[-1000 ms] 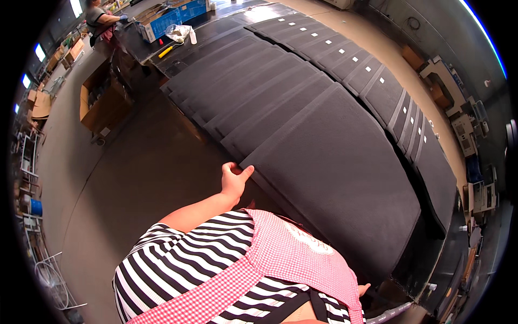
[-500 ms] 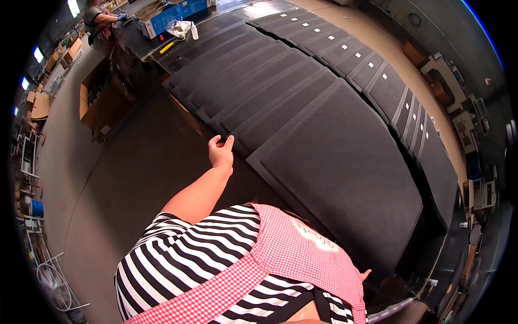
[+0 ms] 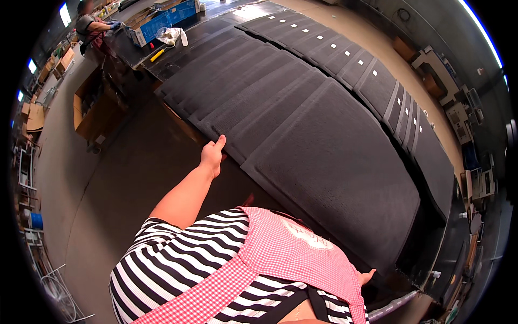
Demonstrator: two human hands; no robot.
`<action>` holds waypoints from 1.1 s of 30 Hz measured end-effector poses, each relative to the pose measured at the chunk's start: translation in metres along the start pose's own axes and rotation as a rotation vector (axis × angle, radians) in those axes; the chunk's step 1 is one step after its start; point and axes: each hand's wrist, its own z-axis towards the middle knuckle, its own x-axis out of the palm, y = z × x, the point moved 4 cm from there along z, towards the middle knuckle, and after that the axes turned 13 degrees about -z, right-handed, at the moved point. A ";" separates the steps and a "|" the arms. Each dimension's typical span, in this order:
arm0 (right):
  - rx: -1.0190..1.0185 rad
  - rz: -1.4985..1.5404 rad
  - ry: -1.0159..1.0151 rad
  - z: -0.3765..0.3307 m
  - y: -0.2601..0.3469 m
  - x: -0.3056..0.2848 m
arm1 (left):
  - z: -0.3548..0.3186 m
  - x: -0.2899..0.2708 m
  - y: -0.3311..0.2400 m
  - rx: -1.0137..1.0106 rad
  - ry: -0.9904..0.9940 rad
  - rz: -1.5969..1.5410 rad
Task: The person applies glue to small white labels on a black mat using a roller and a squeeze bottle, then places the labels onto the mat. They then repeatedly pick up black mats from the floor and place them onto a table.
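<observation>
Several black foam mats (image 3: 302,124) lie overlapped in a long row on a table. My left hand (image 3: 212,155) reaches out to the near edge of one mat (image 3: 245,116) in the middle of the row. Its thumb rests on top and the fingers curl under the edge. Only the fingertips of my right hand (image 3: 367,277) show, low at my right side beside the red checked apron, close to the corner of the nearest, largest mat (image 3: 345,183). What they hold, if anything, is hidden.
A second row of dark mats with small white tags (image 3: 345,54) runs along the far side. At the far end a person (image 3: 89,24) works near a blue box (image 3: 162,19), a white bottle (image 3: 184,38) and a yellow tool (image 3: 157,54). An open cardboard box (image 3: 89,110) stands on the floor to the left.
My left hand has moved away from me along the table's edge, from the nearest mat to one farther up the row, with the arm stretching out.
</observation>
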 end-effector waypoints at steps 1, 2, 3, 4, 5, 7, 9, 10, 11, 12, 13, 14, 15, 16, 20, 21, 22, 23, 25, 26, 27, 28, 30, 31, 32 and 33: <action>-0.024 -0.019 -0.052 -0.012 0.006 0.005 | -0.005 -0.008 0.004 0.043 -0.021 0.017; -0.044 -0.035 -0.099 -0.037 0.013 0.018 | -0.006 -0.019 0.011 0.093 -0.041 0.035; -0.065 -0.036 -0.147 -0.053 0.016 0.029 | 0.001 -0.023 0.015 0.148 -0.047 0.052; -0.025 -0.029 -0.134 -0.054 0.014 0.032 | 0.014 -0.031 0.022 0.164 -0.023 0.005; -0.012 -0.023 -0.133 -0.033 0.010 0.017 | 0.013 -0.026 0.022 0.181 -0.017 0.072; 0.009 -0.014 -0.131 0.020 0.002 -0.016 | 0.009 -0.015 0.019 0.213 -0.004 0.199; -0.007 0.027 -0.075 0.031 0.001 -0.008 | 0.007 -0.018 0.021 0.202 -0.074 0.213; -0.012 0.057 -0.050 0.033 -0.002 -0.003 | 0.007 -0.016 0.020 0.200 -0.099 0.223; -0.004 0.065 -0.090 0.035 -0.003 0.002 | 0.007 -0.017 0.019 0.204 -0.087 0.205; -0.002 0.080 -0.138 0.040 0.003 0.002 | 0.008 -0.016 0.019 0.201 -0.064 0.185; -0.001 0.096 -0.186 0.045 0.009 0.002 | 0.010 -0.012 0.020 0.196 -0.040 0.165; 0.017 0.080 -0.257 0.050 0.011 0.001 | 0.011 -0.004 0.021 0.183 -0.040 0.165; 0.036 0.062 -0.327 0.054 0.013 -0.002 | 0.011 0.001 0.021 0.168 -0.043 0.165; 0.061 0.038 -0.395 0.055 0.011 -0.004 | 0.009 0.003 0.019 0.157 -0.052 0.170; 0.040 0.053 -0.358 0.046 0.013 0.001 | 0.010 -0.001 0.018 0.176 -0.082 0.147; 0.023 0.055 -0.362 0.042 0.016 0.001 | 0.010 -0.002 0.018 0.184 -0.082 0.147; 0.007 0.055 -0.362 0.036 0.019 0.006 | 0.014 -0.006 0.022 0.175 -0.086 0.153; 0.021 0.062 -0.338 0.031 0.020 0.010 | 0.015 -0.006 0.023 0.186 -0.080 0.165; 0.054 0.066 -0.294 0.007 0.017 0.017 | 0.017 -0.011 0.026 0.207 -0.077 0.197; 0.065 0.092 -0.167 0.017 0.013 0.013 | 0.020 -0.012 0.028 0.228 -0.072 0.221; 0.073 0.119 -0.039 0.019 0.012 0.014 | 0.024 -0.013 0.028 0.221 -0.061 0.219; 0.074 0.147 0.077 0.020 0.010 0.005 | 0.028 -0.013 0.032 0.204 -0.043 0.220; 0.091 0.178 0.139 0.006 0.001 0.009 | 0.030 -0.023 0.032 0.148 -0.008 0.251; 0.102 0.200 0.186 -0.001 -0.007 0.006 | 0.022 -0.021 0.033 0.091 0.018 0.220; 0.124 0.128 0.093 -0.008 -0.015 -0.004 | 0.011 -0.017 0.034 0.034 0.045 0.189; 0.188 0.102 -0.035 -0.015 -0.028 -0.014 | 0.004 -0.018 0.036 -0.023 0.069 0.159</action>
